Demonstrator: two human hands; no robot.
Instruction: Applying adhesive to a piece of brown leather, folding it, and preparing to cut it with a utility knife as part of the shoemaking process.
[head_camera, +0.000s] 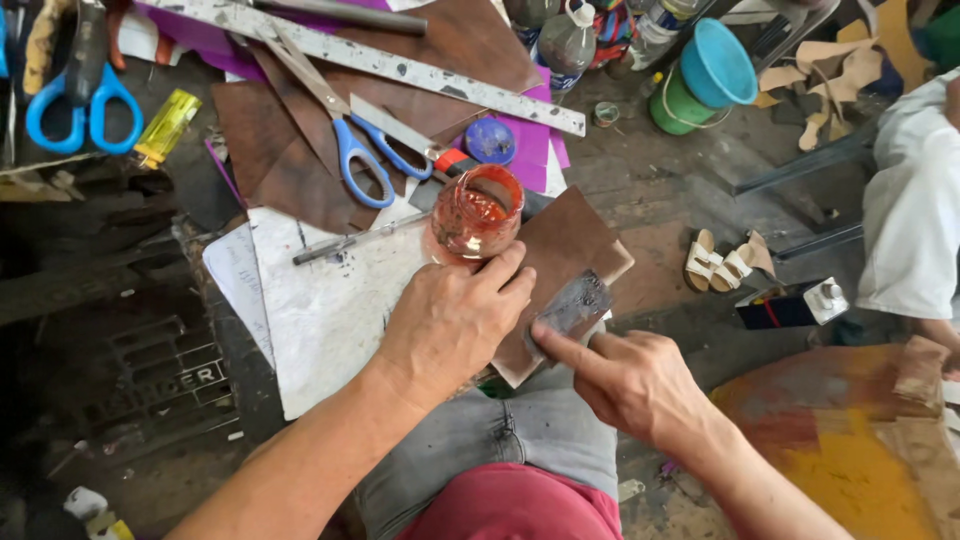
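Two hands are at work over your lap, and both are yours. Your left hand (450, 320) lies flat on a brown leather piece (560, 250), fingers spread a little and pressing down, with nothing gripped inside it. The fingertips sit right below a glass jar (477, 213) of red-orange glue; they look close enough to touch it, but you cannot tell for sure. Your right hand (635, 385) holds a small grey scrap (572, 305), pinched at its lower end, with the first finger stretched out along its edge. The scrap's long side runs up and to the right, away from that hand, and it rests on the leather just to the right of your left hand. So the right hand is the nearer one to the scrap, and the left hand is the nearer one to the jar. The leather lies partly on a white sheet (320, 310) on the bench (130, 270). Farther up the bench lie blue scissors (365, 160), a long metal ruler (420, 70) and more dark leather. Off to the right, on the floor, are a pair of sandals (725, 260) and a green pot (685, 100) with a blue lid.
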